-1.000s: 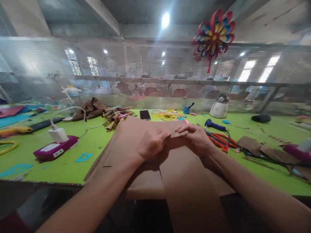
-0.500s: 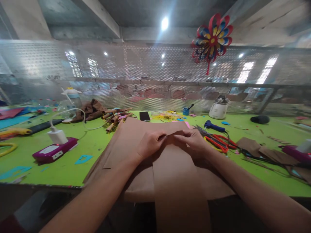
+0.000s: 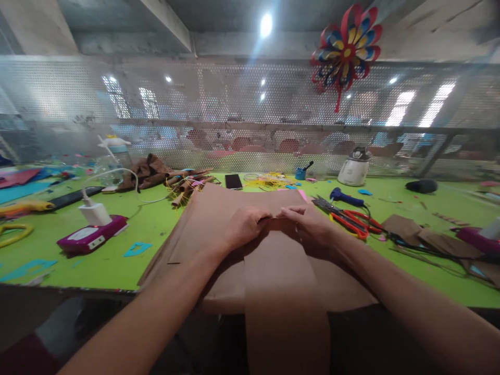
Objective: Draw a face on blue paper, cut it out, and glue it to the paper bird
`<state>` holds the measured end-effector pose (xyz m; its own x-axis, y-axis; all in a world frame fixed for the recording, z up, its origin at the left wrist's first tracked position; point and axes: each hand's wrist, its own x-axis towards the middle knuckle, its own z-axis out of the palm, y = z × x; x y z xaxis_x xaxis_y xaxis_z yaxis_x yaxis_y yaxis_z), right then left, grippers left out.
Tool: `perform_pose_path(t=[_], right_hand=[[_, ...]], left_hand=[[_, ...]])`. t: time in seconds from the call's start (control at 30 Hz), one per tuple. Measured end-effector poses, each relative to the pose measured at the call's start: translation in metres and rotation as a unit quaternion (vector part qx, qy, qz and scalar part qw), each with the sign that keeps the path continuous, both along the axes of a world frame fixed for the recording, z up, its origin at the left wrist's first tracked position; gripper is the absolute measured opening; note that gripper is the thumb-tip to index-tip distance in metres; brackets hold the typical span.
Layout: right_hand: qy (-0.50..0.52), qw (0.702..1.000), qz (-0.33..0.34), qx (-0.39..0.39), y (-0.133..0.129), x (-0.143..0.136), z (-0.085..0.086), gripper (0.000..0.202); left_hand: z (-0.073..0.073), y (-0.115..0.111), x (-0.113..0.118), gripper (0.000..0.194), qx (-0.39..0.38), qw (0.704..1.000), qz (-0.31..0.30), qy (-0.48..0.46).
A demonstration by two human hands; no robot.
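Note:
A long strip of brown paper point(image 3: 287, 291) hangs over the table's front edge, its top end between my two hands. My left hand point(image 3: 247, 225) is closed on that end, fingers curled. Close beside it, my right hand point(image 3: 307, 221) pinches the same edge between thumb and fingers. Beneath both hands lie large brown paper sheets point(image 3: 195, 224), spread over the front of the green table point(image 3: 128, 271). The fingertips are partly hidden by the paper and shadow.
Red-handled scissors point(image 3: 353, 225) and a blue glue gun point(image 3: 346, 198) lie right of the sheets. A purple power strip point(image 3: 91, 238) sits at left. Behind are rolled brown pieces point(image 3: 183, 192), a phone point(image 3: 233, 182) and a white kettle point(image 3: 353, 169).
My right hand has moved slightly left, nearer my left hand, and the strip's raised top edge has flattened. The camera view has shifted a little.

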<state>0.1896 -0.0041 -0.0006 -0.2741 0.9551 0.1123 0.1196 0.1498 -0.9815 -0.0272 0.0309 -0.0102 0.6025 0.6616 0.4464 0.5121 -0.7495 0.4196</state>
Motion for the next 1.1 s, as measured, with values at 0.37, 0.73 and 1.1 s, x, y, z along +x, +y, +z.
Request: perform_pose_path(t=[0.37, 0.73, 1.1], right_hand=[[-0.062, 0.998, -0.018, 0.013, 0.018, 0.004, -0.023, 0.03], [-0.161, 0.985, -0.018, 0.056, 0.013, 0.005, -0.017, 0.034], [-0.12, 0.993, -0.01, 0.015, 0.014, 0.005, -0.013, 0.036]], left_hand=[[0.026, -0.019, 0.001, 0.04, -0.096, 0.992, -0.008, 0.079], [0.014, -0.006, 0.001, 0.033, -0.155, 0.988, -0.014, 0.015], [0.008, -0.002, 0.001, 0.032, -0.195, 0.98, -0.021, -0.018]])
